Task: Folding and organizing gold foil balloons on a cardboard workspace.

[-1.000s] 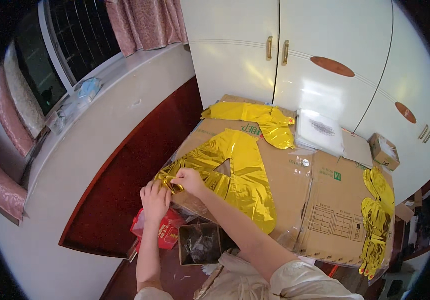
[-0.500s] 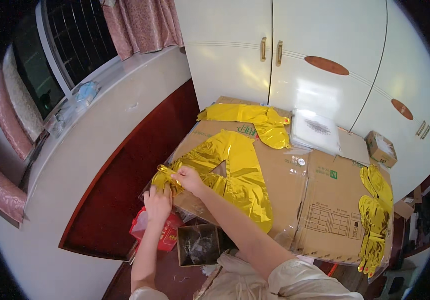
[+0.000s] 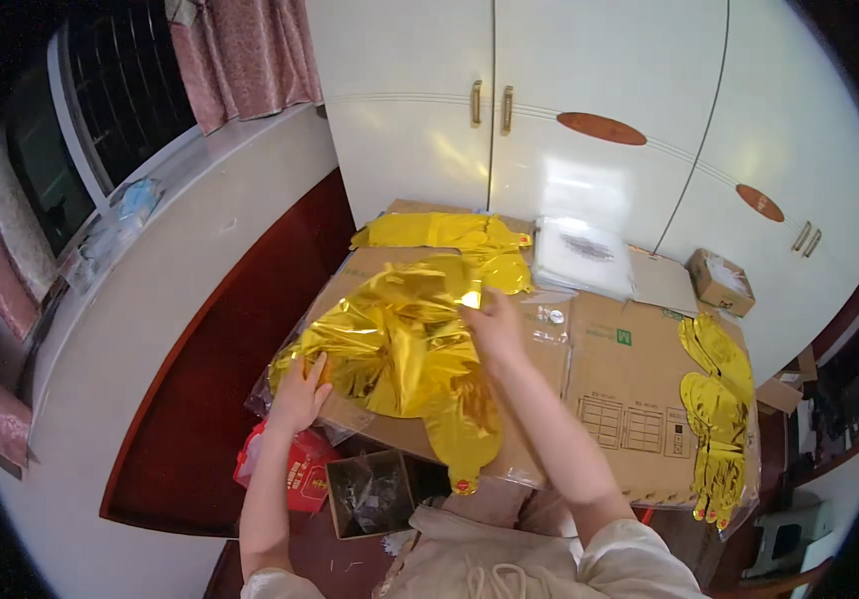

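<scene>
One broad, flat brown cardboard surface (image 3: 649, 364) bears a crumpled, shiny gold foil balloon (image 3: 405, 344), spread between both hands. The right hand (image 3: 494, 327) pinches its upper right edge; the left hand (image 3: 297, 399) touches its lower left end, grip unclear.

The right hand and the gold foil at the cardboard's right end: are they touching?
Apart: the head view shows printed cardboard between the right hand and that gold foil.
</scene>
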The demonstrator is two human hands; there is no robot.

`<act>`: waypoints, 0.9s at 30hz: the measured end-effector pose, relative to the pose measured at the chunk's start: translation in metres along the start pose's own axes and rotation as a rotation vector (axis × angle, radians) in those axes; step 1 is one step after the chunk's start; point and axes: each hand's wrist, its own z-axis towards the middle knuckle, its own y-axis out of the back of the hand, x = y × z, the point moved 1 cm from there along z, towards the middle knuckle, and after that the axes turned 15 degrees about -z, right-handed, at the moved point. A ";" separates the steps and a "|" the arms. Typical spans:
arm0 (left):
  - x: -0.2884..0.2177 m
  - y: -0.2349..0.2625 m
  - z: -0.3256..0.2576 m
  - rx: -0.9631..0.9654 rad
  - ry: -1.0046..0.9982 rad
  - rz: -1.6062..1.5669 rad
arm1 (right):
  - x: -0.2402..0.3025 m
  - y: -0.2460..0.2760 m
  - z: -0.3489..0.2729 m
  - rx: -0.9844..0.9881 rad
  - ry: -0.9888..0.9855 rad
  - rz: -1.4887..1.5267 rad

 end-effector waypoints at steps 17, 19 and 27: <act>0.004 -0.003 0.009 0.054 0.079 -0.062 | -0.081 0.341 -0.208 -0.756 -0.148 0.081; 0.012 -0.005 0.007 0.041 0.079 -0.094 | -0.098 0.350 -0.228 -0.834 -0.166 0.052; -0.098 -0.003 0.002 -0.097 -0.096 0.124 | -0.129 0.351 -0.272 -0.758 -0.175 -0.270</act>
